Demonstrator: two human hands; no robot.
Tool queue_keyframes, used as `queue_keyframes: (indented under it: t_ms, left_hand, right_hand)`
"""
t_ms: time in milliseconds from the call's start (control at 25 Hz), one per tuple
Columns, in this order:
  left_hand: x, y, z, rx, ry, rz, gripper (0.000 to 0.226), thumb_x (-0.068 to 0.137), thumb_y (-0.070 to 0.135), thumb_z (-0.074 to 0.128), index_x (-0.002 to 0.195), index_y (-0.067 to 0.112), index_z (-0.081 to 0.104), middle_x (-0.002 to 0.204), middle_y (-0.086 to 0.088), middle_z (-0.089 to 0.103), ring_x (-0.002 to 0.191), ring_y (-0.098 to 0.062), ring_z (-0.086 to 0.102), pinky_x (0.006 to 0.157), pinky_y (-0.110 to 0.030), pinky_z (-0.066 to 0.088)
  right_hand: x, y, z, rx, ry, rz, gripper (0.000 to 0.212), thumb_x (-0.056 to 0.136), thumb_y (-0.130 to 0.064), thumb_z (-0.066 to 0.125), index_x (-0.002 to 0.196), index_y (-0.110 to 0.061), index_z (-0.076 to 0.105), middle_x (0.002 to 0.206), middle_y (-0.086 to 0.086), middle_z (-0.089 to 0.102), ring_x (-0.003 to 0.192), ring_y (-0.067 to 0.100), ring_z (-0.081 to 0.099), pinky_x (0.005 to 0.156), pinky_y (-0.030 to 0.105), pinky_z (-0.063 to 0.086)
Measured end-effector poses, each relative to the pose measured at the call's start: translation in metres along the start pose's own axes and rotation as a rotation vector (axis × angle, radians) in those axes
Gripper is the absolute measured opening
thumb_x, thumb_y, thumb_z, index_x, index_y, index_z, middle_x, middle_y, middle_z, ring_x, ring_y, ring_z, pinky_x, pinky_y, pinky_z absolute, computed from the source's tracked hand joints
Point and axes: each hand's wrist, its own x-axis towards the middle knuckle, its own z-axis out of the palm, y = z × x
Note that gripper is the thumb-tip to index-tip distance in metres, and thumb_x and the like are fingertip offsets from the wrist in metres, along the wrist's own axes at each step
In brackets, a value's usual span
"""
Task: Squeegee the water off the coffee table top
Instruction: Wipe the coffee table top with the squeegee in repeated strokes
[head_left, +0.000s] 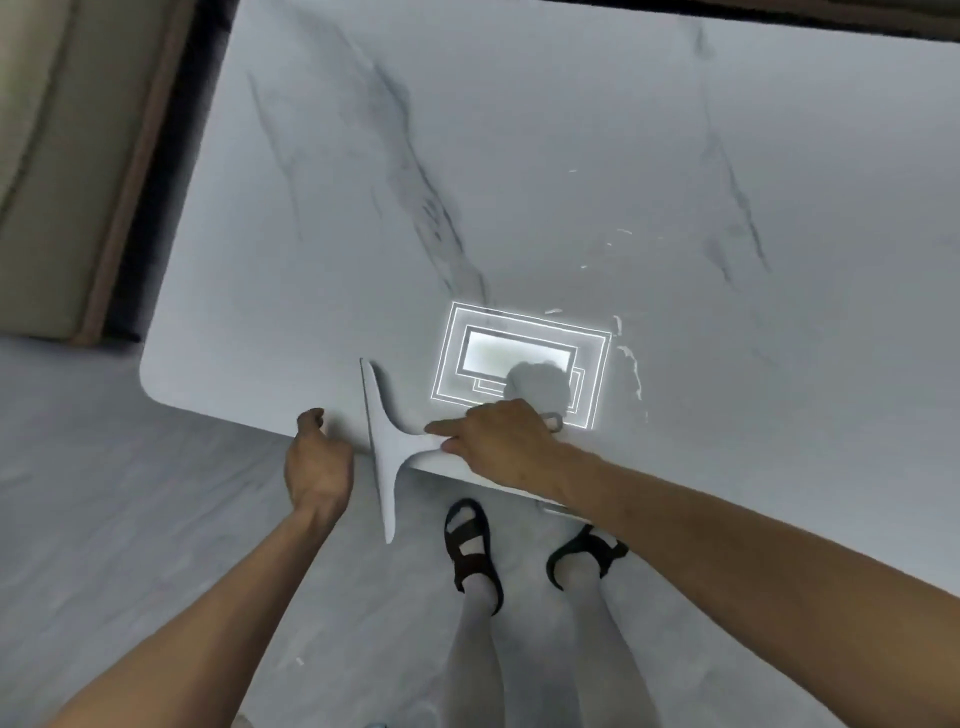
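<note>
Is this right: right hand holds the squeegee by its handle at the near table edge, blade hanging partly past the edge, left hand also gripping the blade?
Not quite. In the head view the left hand is off the squeegee, curled beside the blade at the coffee table edge. The rest stands: right hand on the handle, blade partly past the edge.

One coffee table, one squeegee, two hands, left and right, two sandals.

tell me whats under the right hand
The squeegee handle lies under the right hand, gripped at the table edge. The hand covers most of the handle; only its end loop shows.
</note>
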Motion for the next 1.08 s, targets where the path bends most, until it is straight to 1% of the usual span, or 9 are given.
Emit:
queue_keyframes:
  t_ms: [160,240,360,480,680,800,920,1000,1080]
  left_hand:
    - [0.008,-0.015,-0.006,0.059,-0.121,0.000,0.061,0.087,0.010,0.044,0.147,0.016,0.032,0.144,-0.014,0.049,0.128,-0.037,0.049,0.102,-0.042,0.045]
    - [0.001,-0.013,-0.001,0.020,-0.170,0.088,0.056,0.086,0.009,0.046,0.142,0.013,0.038,0.143,-0.012,0.050,0.127,-0.034,0.050,0.099,-0.039,0.045]
    - [-0.012,-0.004,0.016,0.142,-0.220,0.305,0.041,0.087,0.002,0.042,0.127,0.006,0.047,0.131,-0.013,0.054,0.119,-0.033,0.052,0.092,-0.038,0.043]
    - [-0.026,0.017,0.037,0.215,-0.315,0.448,0.038,0.079,-0.005,0.040,0.113,0.008,0.049,0.117,-0.009,0.052,0.108,-0.030,0.052,0.086,-0.037,0.045]
    - [-0.057,0.061,0.080,0.412,-0.300,0.670,0.050,0.072,-0.003,0.046,0.121,0.005,0.045,0.114,-0.012,0.047,0.103,-0.028,0.045,0.085,-0.033,0.042]
    - [-0.076,0.086,0.101,0.430,-0.304,0.709,0.051,0.074,-0.002,0.043,0.125,0.004,0.042,0.117,-0.013,0.046,0.106,-0.029,0.045,0.086,-0.034,0.042]
    - [-0.090,0.102,0.115,0.383,-0.249,0.700,0.038,0.078,-0.004,0.038,0.114,0.003,0.046,0.110,-0.013,0.050,0.100,-0.030,0.048,0.084,-0.036,0.044]
    - [-0.094,0.108,0.118,0.338,-0.273,0.687,0.034,0.079,-0.006,0.036,0.109,0.004,0.046,0.107,-0.013,0.050,0.099,-0.031,0.049,0.083,-0.037,0.044]
    - [-0.097,0.111,0.117,0.332,-0.359,0.662,0.037,0.080,-0.006,0.035,0.115,0.004,0.043,0.112,-0.015,0.048,0.106,-0.033,0.048,0.086,-0.042,0.045]
  right_hand:
    - [0.034,-0.032,0.013,0.009,0.063,0.017,0.038,0.100,-0.036,0.039,0.137,-0.038,0.045,0.103,0.009,0.066,0.094,0.031,0.062,0.065,0.032,0.032]
    - [0.020,-0.019,0.013,0.008,0.066,0.055,0.036,0.100,-0.036,0.039,0.135,-0.039,0.044,0.098,0.008,0.065,0.090,0.030,0.062,0.064,0.032,0.034]
    - [-0.034,0.022,0.007,-0.035,0.036,0.092,0.038,0.100,-0.040,0.034,0.138,-0.044,0.041,0.093,0.005,0.065,0.086,0.027,0.063,0.066,0.033,0.042]
    - [-0.111,0.077,-0.012,-0.072,-0.026,0.176,0.040,0.100,-0.042,0.032,0.138,-0.051,0.037,0.097,-0.001,0.065,0.089,0.023,0.063,0.066,0.030,0.039]
    - [-0.209,0.171,-0.052,-0.219,-0.070,0.389,0.040,0.098,-0.049,0.027,0.136,-0.057,0.035,0.097,-0.012,0.064,0.093,0.015,0.063,0.066,0.030,0.039]
    - [-0.238,0.199,-0.075,-0.264,-0.039,0.471,0.039,0.096,-0.056,0.023,0.132,-0.060,0.039,0.100,-0.016,0.065,0.097,0.015,0.063,0.065,0.031,0.038]
    - [-0.244,0.194,-0.078,-0.252,0.044,0.444,0.047,0.089,-0.070,0.014,0.125,-0.062,0.044,0.091,-0.018,0.066,0.090,0.012,0.065,0.061,0.029,0.034]
    - [-0.229,0.173,-0.061,-0.214,0.053,0.330,0.044,0.091,-0.068,0.018,0.125,-0.060,0.046,0.093,-0.015,0.068,0.088,0.014,0.066,0.060,0.028,0.031]
    - [-0.203,0.149,-0.036,-0.190,-0.015,0.195,0.039,0.096,-0.060,0.027,0.127,-0.055,0.049,0.101,-0.011,0.069,0.092,0.015,0.065,0.062,0.028,0.030]
